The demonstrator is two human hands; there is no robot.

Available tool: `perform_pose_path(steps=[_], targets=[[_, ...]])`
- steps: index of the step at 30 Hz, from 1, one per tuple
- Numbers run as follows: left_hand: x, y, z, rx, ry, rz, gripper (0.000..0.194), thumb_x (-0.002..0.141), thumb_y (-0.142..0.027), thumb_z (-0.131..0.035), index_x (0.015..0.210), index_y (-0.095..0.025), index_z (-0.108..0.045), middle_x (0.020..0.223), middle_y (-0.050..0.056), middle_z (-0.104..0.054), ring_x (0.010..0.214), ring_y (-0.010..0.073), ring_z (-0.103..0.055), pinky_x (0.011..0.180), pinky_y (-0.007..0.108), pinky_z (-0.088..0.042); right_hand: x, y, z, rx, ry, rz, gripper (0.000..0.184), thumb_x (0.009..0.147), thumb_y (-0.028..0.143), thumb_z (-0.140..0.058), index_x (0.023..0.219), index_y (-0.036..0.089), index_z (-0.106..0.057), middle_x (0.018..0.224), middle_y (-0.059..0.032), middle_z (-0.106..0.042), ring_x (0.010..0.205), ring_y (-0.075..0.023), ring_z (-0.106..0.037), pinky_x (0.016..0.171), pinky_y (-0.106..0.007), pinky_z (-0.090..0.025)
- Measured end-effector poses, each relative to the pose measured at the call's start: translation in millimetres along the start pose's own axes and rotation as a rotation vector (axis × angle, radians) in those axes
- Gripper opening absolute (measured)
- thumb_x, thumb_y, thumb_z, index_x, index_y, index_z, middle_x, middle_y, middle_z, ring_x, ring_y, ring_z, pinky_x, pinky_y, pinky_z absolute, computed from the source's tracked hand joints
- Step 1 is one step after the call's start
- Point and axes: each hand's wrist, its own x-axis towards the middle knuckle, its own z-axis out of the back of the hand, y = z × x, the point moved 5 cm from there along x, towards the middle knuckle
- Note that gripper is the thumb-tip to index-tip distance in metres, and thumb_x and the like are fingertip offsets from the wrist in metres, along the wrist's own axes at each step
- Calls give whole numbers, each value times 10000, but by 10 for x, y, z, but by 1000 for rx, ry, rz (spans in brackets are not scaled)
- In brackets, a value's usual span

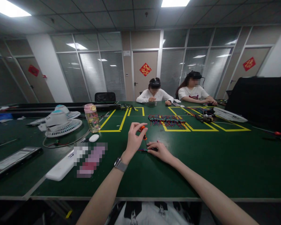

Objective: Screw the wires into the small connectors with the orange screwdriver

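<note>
My left hand (pixel 134 139), with a watch on its wrist, has its thumb and fingers around the orange and black handle of a screwdriver (pixel 144 136). The screwdriver stands upright, its thin shaft pointing down at a small green part with wires (pixel 144 150) on the table. From the right, my right hand (pixel 160 151) rests low on the table, its fingertips closed on that part and partly covering it. Beyond both hands lies a bunch of similar small parts with red and dark wires (pixel 166 121).
The green table (pixel 224 162) carries yellow tape outlines (pixel 111 131). Left stand a white fan (pixel 61 125), a flowered bottle (pixel 92 118), a white oval object (pixel 94 138) and a long white case (pixel 61 170). Two people (pixel 154 93) sit opposite. A black screen (pixel 259 103) is at right.
</note>
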Motion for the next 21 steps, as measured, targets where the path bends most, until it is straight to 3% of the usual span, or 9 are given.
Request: perform_pose_path(steps=[6, 11, 17, 21], targets=[[-29, -21, -55, -73, 52, -25, 288, 950, -259, -390, 1154, -202, -584, 955, 52, -592, 876, 144, -588, 799, 277, -479, 0, 5, -5, -5, -2, 2, 176, 793, 317, -647, 937, 249, -723, 1129, -83, -685, 1138, -277, -583, 1084, -616, -152], [-32, -42, -35, 20, 10, -32, 216, 890, -316, -529, 1043, -228, -653, 959, 41, -538, 874, 145, -557, 791, 267, -466, -5, 19, -10, -29, 29, 19, 214, 809, 333, -631, 996, 267, -713, 1163, -77, -669, 1167, -272, -561, 1085, -616, -142], [-30, -18, -49, -36, 28, -22, 274, 951, -238, -380, 1128, -204, -586, 952, 44, -588, 880, 141, -577, 812, 278, -462, -6, 15, -13, -43, 39, 29, 231, 829, 335, -611, 1033, 274, -701, 1164, -71, -670, 1176, -267, -555, 1088, -616, -145], [-36, -16, -42, 7, -1, -19, 239, 920, -296, -466, 1078, -228, -631, 980, 42, -550, 884, 144, -562, 807, 270, -462, -8, 21, -13, -49, 39, 34, 252, 828, 328, -614, 1063, 276, -688, 1155, -69, -675, 1179, -267, -553, 1089, -618, -149]])
